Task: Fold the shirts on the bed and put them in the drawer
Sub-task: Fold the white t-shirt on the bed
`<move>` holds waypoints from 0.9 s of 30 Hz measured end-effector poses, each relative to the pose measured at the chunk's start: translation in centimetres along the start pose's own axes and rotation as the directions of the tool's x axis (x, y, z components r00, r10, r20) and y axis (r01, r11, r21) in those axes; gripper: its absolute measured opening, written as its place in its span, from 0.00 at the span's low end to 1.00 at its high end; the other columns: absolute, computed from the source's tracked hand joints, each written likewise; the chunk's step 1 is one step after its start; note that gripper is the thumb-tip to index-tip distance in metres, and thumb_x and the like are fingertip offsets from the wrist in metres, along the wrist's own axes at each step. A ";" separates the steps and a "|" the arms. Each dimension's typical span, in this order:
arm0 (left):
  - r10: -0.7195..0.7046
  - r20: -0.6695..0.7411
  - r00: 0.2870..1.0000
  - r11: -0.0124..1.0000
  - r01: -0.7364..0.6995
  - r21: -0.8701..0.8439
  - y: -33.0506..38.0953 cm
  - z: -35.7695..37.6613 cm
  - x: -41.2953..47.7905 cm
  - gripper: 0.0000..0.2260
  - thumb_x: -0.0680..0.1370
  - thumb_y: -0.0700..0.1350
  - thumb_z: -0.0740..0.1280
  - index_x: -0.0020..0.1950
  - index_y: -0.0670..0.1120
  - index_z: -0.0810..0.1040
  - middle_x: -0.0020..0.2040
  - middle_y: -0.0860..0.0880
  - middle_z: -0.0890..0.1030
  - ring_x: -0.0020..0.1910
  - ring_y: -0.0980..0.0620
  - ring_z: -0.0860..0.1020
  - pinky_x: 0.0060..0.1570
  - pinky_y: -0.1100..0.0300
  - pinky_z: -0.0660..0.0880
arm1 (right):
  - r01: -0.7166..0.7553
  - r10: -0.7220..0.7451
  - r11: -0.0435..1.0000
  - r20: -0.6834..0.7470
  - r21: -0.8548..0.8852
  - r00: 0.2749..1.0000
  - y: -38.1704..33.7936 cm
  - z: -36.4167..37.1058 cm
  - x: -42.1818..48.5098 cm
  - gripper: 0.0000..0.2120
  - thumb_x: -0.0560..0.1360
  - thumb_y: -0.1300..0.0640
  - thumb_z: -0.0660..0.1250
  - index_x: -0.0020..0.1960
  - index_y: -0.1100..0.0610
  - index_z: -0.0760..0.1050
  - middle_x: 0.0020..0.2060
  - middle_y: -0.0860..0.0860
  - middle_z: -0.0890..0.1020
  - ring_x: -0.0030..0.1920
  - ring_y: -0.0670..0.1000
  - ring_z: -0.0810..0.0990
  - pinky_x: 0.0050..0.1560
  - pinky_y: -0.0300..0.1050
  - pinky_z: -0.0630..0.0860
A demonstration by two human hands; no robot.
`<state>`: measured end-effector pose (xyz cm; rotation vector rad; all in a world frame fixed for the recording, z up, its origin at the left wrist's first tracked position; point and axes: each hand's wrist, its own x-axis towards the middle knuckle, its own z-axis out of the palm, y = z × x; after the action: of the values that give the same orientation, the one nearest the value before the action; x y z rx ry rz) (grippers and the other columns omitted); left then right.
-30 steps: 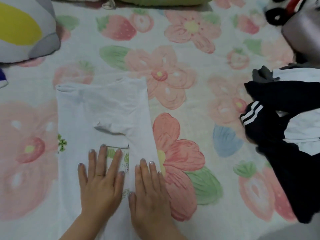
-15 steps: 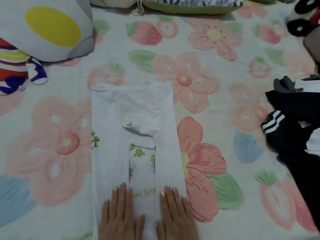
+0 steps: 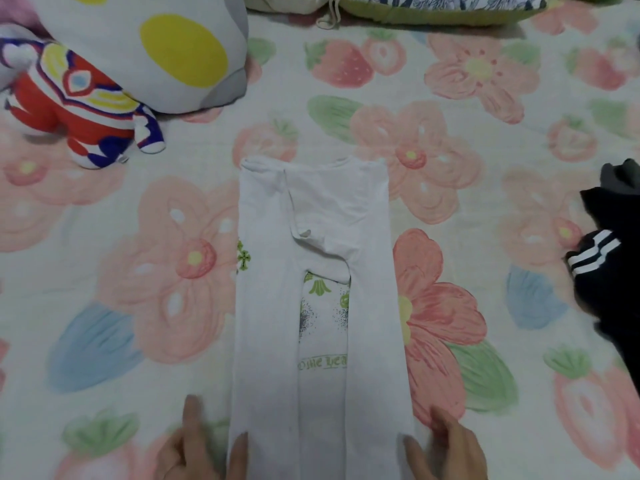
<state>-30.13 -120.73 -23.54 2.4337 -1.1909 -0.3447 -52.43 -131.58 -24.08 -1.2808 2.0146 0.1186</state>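
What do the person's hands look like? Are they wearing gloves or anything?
No gloves: the left hand and the right hand are both bare, and no sleeve shows. Only the fingers and part of each hand are in view, and they are blurry, so I cannot tell about rings or nail polish.

Left hand (image 3: 194, 455), right hand (image 3: 450, 452) blurred, cropped btm; dark clothes (image 3: 616, 282) cropped at rt.

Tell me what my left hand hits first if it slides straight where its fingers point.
Left hand has bare bedsheet ahead, beside the white shirt; first obstacle is probably the red plush toy, far off.
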 end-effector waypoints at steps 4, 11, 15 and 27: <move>-0.316 0.250 0.915 0.779 0.401 -0.482 2.7 -0.6 0.3 0.50 0.61 0.38 0.74 0.64 0.80 0.52 0.46 0.52 0.83 0.37 0.55 0.80 0.45 0.72 0.72 | 0.059 -0.039 0.995 0.223 -0.086 0.974 -0.6 0.1 -1.4 0.10 0.65 0.56 0.77 0.35 0.54 0.75 0.28 0.48 0.75 0.30 0.47 0.71 0.34 0.34 0.66; -0.327 0.562 0.760 0.483 0.646 -0.591 1.8 -3.9 5.5 0.32 0.72 0.28 0.68 0.65 0.59 0.69 0.60 0.50 0.78 0.51 0.51 0.79 0.41 0.70 0.75 | -0.124 -0.146 0.792 0.383 0.597 0.912 -7.5 -6.4 -0.6 0.10 0.73 0.69 0.69 0.47 0.55 0.81 0.34 0.52 0.84 0.24 0.50 0.78 0.22 0.37 0.71; -0.327 0.650 0.686 -0.076 0.666 -0.742 5.7 -4.9 16.1 0.20 0.79 0.33 0.59 0.67 0.51 0.68 0.34 0.49 0.77 0.19 0.60 0.69 0.17 0.72 0.65 | -0.217 -0.114 0.462 0.300 0.860 0.947 -16.7 -8.7 3.2 0.09 0.76 0.68 0.63 0.54 0.59 0.71 0.32 0.56 0.75 0.21 0.48 0.73 0.19 0.34 0.68; -0.524 0.191 0.830 0.721 0.552 -0.419 4.7 1.1 20.4 0.37 0.70 0.54 0.70 0.74 0.42 0.59 0.66 0.33 0.71 0.66 0.36 0.68 0.64 0.46 0.66 | 0.111 -0.094 0.851 -0.060 0.513 0.994 -19.5 -3.4 11.7 0.13 0.70 0.51 0.70 0.49 0.56 0.70 0.39 0.51 0.73 0.42 0.53 0.73 0.40 0.46 0.71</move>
<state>-21.51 -139.78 -23.21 2.2876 -0.3109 -0.7782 -41.06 -151.52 -23.17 -1.0357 1.8232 -0.4718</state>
